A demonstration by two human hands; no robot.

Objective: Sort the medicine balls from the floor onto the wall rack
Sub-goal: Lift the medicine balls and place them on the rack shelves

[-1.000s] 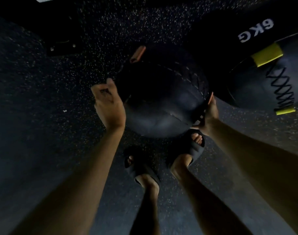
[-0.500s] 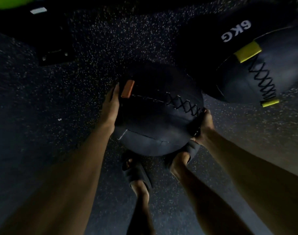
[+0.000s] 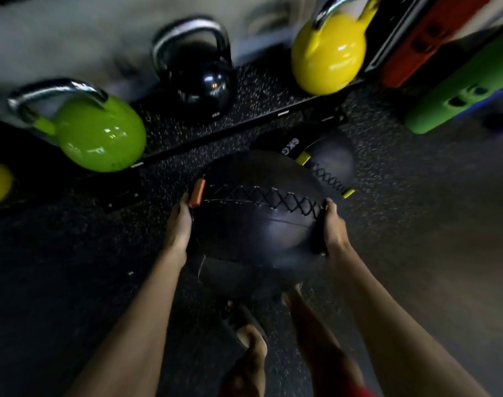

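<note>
A dark rubber floor [image 3: 72, 267] flecked with pale specks fills the dim lower view. Along its far edge, a low black-edged shelf [image 3: 170, 130] below a pale wall [image 3: 72, 32] carries a lime-green kettlebell [image 3: 101, 136], a black kettlebell [image 3: 204, 90] and a yellow kettlebell [image 3: 327, 55]. A red pad [image 3: 422, 44] and a green pad [image 3: 468, 90] stand at the upper right corner.

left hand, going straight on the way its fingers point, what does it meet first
Probably the orange tab on the medicine ball, just past the fingertips of the left hand; beyond it the black kettlebell, depth unclear.
</note>
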